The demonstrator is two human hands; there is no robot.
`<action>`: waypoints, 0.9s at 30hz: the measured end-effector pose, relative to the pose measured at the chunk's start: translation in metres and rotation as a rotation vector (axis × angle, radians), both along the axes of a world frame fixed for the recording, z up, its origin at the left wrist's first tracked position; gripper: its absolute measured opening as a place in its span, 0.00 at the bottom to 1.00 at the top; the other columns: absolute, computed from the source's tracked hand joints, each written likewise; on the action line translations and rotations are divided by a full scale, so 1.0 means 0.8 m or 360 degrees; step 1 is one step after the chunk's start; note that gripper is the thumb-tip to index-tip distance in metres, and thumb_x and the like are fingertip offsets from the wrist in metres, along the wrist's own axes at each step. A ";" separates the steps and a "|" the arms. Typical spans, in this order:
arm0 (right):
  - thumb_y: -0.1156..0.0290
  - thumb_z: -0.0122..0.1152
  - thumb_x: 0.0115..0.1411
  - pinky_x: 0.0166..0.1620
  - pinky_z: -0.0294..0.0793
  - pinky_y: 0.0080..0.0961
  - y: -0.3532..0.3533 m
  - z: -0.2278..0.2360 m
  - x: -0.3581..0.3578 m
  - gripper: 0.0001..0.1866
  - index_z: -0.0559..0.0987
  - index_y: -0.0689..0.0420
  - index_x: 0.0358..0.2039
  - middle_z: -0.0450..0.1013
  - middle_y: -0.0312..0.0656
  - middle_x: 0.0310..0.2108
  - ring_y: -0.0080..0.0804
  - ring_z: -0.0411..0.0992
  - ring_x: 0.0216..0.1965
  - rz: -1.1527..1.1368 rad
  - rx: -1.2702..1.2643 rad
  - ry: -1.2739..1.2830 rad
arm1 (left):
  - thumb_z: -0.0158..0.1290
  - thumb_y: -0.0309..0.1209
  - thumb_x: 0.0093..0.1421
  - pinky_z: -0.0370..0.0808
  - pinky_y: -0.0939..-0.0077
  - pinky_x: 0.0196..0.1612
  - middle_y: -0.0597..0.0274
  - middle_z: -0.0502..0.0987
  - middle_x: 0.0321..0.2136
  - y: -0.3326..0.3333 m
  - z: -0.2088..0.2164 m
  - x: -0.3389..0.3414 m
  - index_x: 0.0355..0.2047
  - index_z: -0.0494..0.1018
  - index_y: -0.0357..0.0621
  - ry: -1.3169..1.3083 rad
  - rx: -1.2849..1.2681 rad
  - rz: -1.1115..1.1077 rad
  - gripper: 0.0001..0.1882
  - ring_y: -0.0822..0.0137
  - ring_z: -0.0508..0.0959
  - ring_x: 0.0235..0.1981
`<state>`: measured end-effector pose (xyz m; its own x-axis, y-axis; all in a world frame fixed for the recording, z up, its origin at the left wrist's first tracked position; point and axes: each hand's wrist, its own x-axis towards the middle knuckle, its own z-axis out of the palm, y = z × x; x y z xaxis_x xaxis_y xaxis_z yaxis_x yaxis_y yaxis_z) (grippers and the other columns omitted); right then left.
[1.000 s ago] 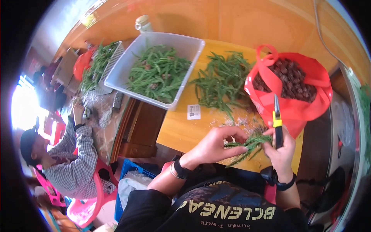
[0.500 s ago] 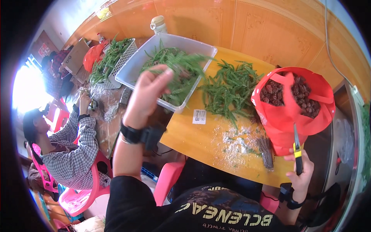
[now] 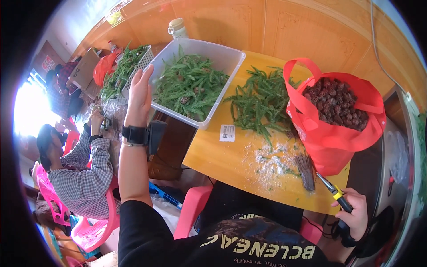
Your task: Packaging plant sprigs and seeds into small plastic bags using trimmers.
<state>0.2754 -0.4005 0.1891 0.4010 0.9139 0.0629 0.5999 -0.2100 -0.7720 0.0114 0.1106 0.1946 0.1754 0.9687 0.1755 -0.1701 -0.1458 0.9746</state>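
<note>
Left hand (image 3: 140,95): moved left, beside the bin (image 3: 214,55), extended, empty
Right hand (image 3: 353,214): grips pliers (image 3: 337,194) off counter's (image 3: 211,155) right corner
Front-left edge: I have room there

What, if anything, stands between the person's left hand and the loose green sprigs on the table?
The translucent bin does: it lies between the left hand, at its left side, and the loose green sprigs on the yellow table.

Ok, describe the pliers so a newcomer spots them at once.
Find the red bag of brown cones on the yellow table. Below it in view, the right hand grips the pliers. Their bright yellow band sets them apart from the dark bundle nearby.
</note>
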 end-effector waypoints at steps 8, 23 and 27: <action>0.66 0.60 0.47 0.30 0.65 0.38 -0.022 -0.017 0.023 0.13 0.72 0.65 0.21 0.67 0.52 0.21 0.50 0.67 0.27 -0.0297 -0.0477 -0.0458 | 0.45 0.26 0.61 0.68 0.82 0.39 0.68 0.69 0.19 -0.120 0.022 0.046 0.45 0.66 0.32 -0.0018 0.0432 -0.0778 0.14 0.74 0.72 0.27; 0.66 0.66 0.39 0.42 0.65 0.34 -0.045 -0.114 0.051 0.14 0.72 0.61 0.20 0.70 0.48 0.24 0.46 0.67 0.35 -0.0123 -0.0798 -0.0468 | 0.51 0.33 0.57 0.69 0.66 0.42 0.51 0.71 0.38 -0.254 -0.087 0.175 0.46 0.68 0.40 0.1183 0.1153 -0.1993 0.17 0.52 0.72 0.39; 0.69 0.68 0.36 0.44 0.65 0.33 -0.039 -0.120 0.050 0.14 0.73 0.61 0.21 0.70 0.48 0.25 0.46 0.67 0.36 -0.0162 -0.0811 -0.0512 | 0.51 0.30 0.53 0.70 0.63 0.41 0.51 0.72 0.37 -0.262 -0.127 0.217 0.43 0.69 0.42 0.1348 0.1386 -0.1781 0.16 0.50 0.73 0.39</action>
